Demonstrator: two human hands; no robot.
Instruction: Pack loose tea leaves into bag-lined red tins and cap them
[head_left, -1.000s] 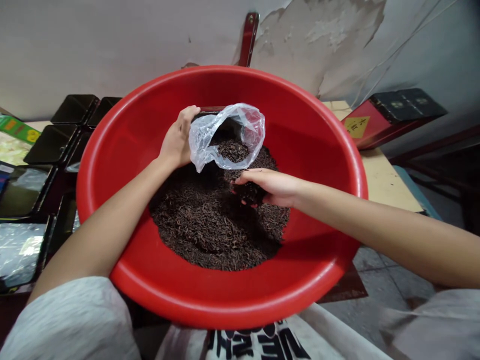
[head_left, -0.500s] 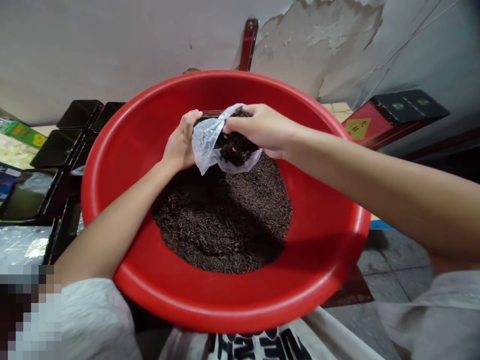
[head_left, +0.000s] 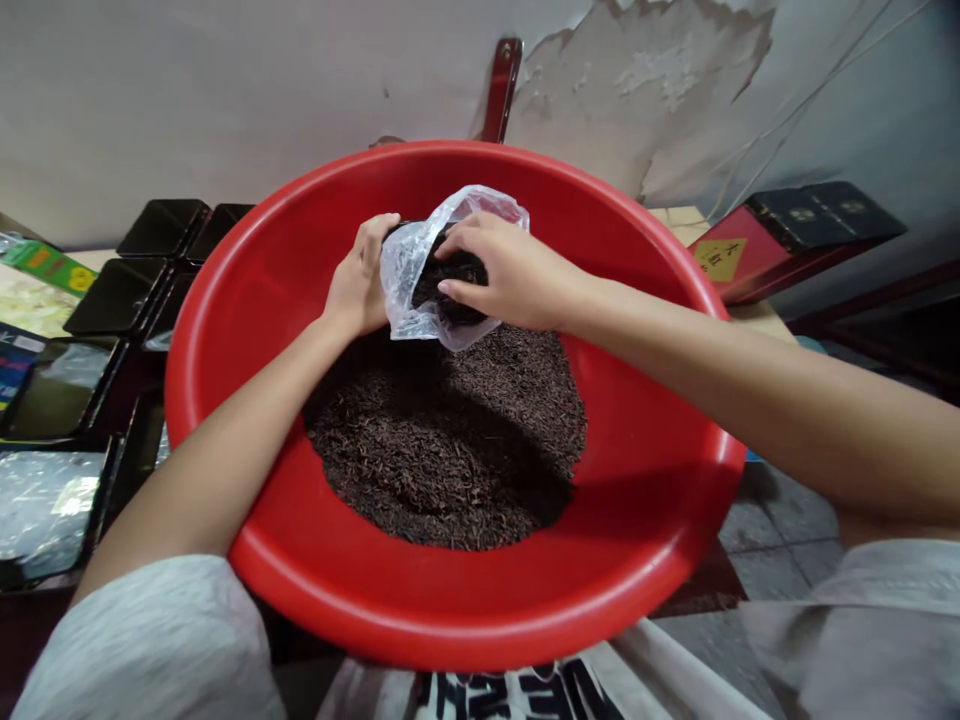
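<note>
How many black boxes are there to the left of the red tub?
7 visible: four boxes in the far-left column, three more in the column nearer the tub. The tub and left arm may hide others.

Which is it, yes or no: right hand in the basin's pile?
No, the right hand is at the open plastic bag, above the pile.

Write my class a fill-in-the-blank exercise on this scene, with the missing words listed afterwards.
The hand at the open mouth of the clear plastic bag is the person's ____ hand.
Loose dark-brown shreds lie heaped in the round plastic basin, whose colour is ____.
On the red, black-topped box, the label is ____.
In the picture, the open black rectangular containers stand to the ____ of the basin.

Missing words: right; red; yellow; left.
</note>
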